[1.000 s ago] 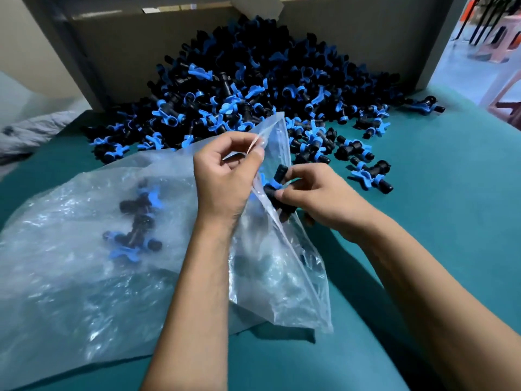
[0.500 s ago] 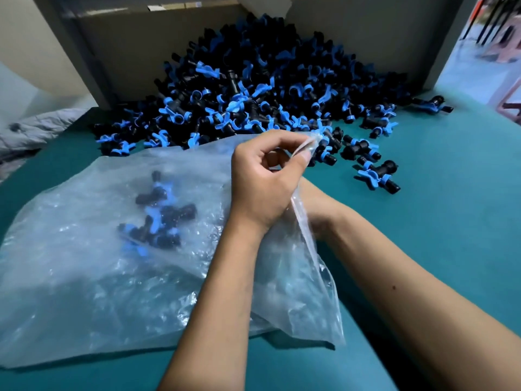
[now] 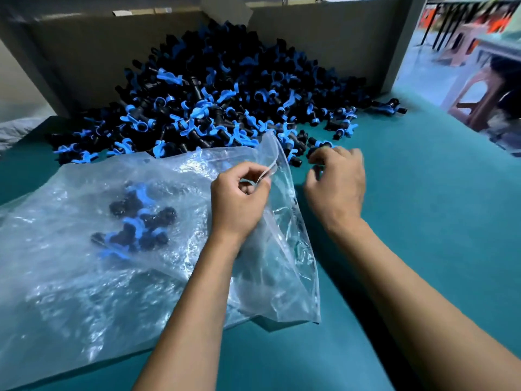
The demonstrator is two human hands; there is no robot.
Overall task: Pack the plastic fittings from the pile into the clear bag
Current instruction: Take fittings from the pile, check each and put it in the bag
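While my left hand (image 3: 239, 198) pinches the upper edge of the clear bag (image 3: 84, 277) between thumb and curled fingers, holding its mouth raised, my right hand (image 3: 335, 187) hovers at the near edge of the pile (image 3: 214, 97). Its fingers are loosely curled over loose fittings (image 3: 318, 146); whether they grip one, I cannot tell. Several fittings in the bag (image 3: 135, 221) lie clustered. Everything rests on the teal table (image 3: 423, 207), cardboard wall (image 3: 324, 43) behind.
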